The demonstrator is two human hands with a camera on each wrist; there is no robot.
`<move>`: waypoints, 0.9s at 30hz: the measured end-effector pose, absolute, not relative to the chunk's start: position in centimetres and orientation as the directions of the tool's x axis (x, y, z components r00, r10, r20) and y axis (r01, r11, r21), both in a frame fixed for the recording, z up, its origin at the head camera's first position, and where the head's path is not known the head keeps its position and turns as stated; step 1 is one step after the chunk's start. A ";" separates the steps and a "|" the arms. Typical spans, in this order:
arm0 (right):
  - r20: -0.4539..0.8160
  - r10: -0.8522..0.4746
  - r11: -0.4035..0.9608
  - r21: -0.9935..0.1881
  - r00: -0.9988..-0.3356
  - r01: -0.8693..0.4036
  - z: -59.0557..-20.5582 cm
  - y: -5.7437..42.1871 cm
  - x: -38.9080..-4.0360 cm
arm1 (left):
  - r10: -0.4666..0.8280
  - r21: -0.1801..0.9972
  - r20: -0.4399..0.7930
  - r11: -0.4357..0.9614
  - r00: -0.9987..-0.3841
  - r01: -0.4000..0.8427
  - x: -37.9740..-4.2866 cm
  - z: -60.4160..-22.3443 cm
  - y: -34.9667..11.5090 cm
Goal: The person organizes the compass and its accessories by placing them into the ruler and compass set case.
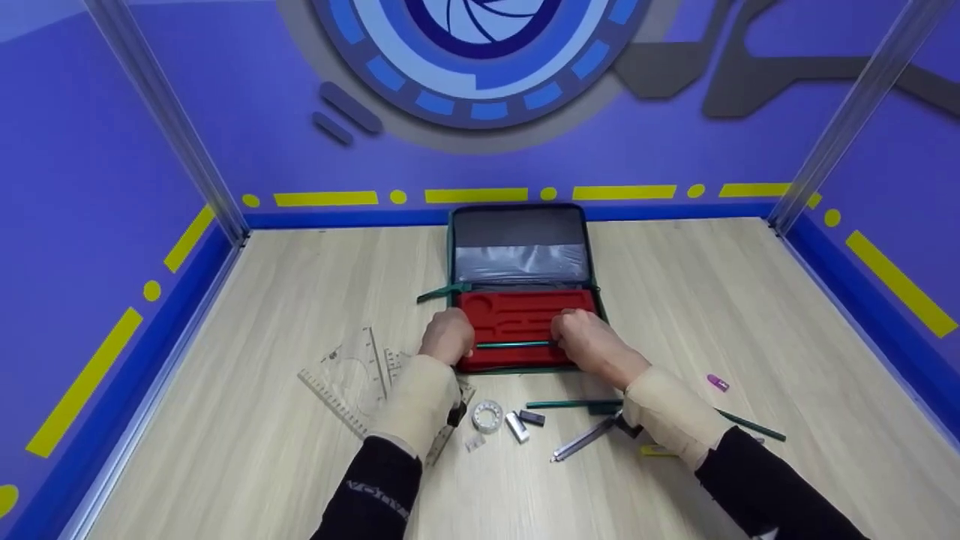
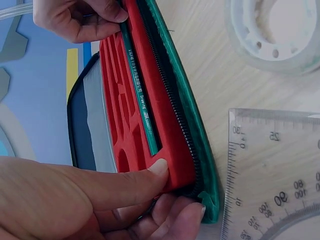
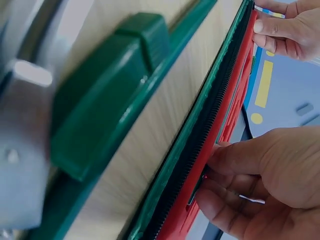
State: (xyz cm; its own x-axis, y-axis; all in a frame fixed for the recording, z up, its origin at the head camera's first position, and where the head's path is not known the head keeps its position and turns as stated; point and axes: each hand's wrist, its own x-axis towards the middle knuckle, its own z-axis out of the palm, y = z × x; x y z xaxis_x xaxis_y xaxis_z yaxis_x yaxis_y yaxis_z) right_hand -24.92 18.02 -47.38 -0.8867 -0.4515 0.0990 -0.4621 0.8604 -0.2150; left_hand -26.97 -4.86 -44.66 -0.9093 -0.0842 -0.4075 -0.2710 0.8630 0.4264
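A green zip case (image 1: 451,259) lies unfolded on the table, with a red moulded insert (image 1: 510,303) in its near half. In a long slot of the insert lies a green drawing pencil (image 2: 140,95), printed along its side. My left hand (image 1: 448,335) grips the insert's left end, thumb (image 2: 159,168) on the red top near the pencil's end and fingers curled at the case's side. At the pencil's other end, my right hand (image 1: 592,341) pinches it between thumb and fingers.
Clear set squares (image 1: 349,379) lie at the left. Before the case are a tape roll (image 1: 487,416), two small blocks (image 1: 517,427), a metal compass (image 1: 583,440) and another green pencil (image 1: 566,404). Rightward lie a purple piece (image 1: 718,382) and a dark green pencil (image 1: 754,427).
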 end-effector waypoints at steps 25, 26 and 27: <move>-0.026 -0.445 0.834 -0.377 -0.895 -0.403 -40.3 26.5 -20.9 | -0.063 0.459 -0.415 0.847 -0.908 -0.269 -26.8 -44.5 -4.9; -0.044 -0.438 0.838 -0.381 -0.898 -0.391 -40.1 27.0 -20.6 | -0.060 0.459 -0.421 0.847 -0.905 -0.269 -26.8 -44.5 -4.9; -0.055 -0.437 0.839 -0.385 -0.898 -0.384 -40.0 27.4 -20.2 | -0.057 0.460 -0.428 0.846 -0.902 -0.271 -26.7 -44.4 -4.9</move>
State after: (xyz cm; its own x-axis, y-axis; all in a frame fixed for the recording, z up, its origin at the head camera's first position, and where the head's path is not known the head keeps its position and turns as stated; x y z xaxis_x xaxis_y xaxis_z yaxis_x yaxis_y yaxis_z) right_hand -20.22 27.41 -39.99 -0.8979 -0.4367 -0.0551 -0.3843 0.8389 -0.3855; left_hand -26.75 -4.92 -44.44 -0.9020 -0.0569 -0.4280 -0.2715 0.8455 0.4598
